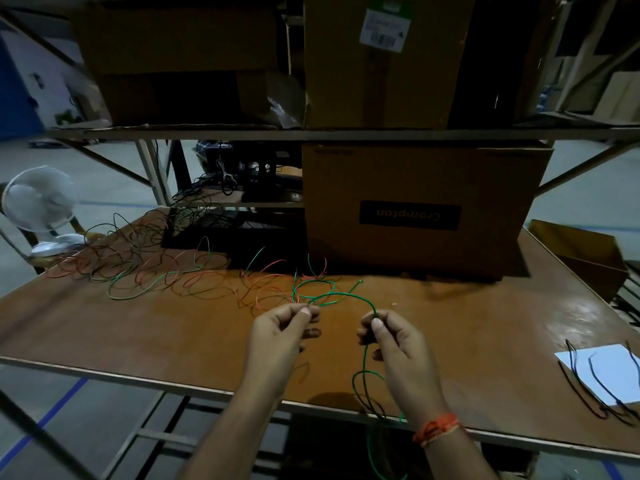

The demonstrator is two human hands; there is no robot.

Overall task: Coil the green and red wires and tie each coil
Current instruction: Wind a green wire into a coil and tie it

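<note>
Head view: a person stands at a brown table [138,327] and works on a green wire [341,296].
Left hand [280,336]: its grip is closed on the green wire, pinched between thumb and finger near the middle of the table.
Right hand [391,336]: its grip is also closed on the same wire, pinched at the fingertips, just right of the left hand.
Green wire: it bends in an arch from one hand to the other. Below the right hand it hangs in loops over the near edge of the table.
Red wires [263,282]: they lie in a loose mess with more green and dark wires, far and to the left of the hands.
Other things: a big brown box [415,209] sits far on the table, and a white fan [40,199] stands at the far left.
Step now: probably making the next loop of the green coil.
How to do it well: keep each loop about the same size, lay it flat on the last one, and pull wire slowly so the mess does not snag.
</note>
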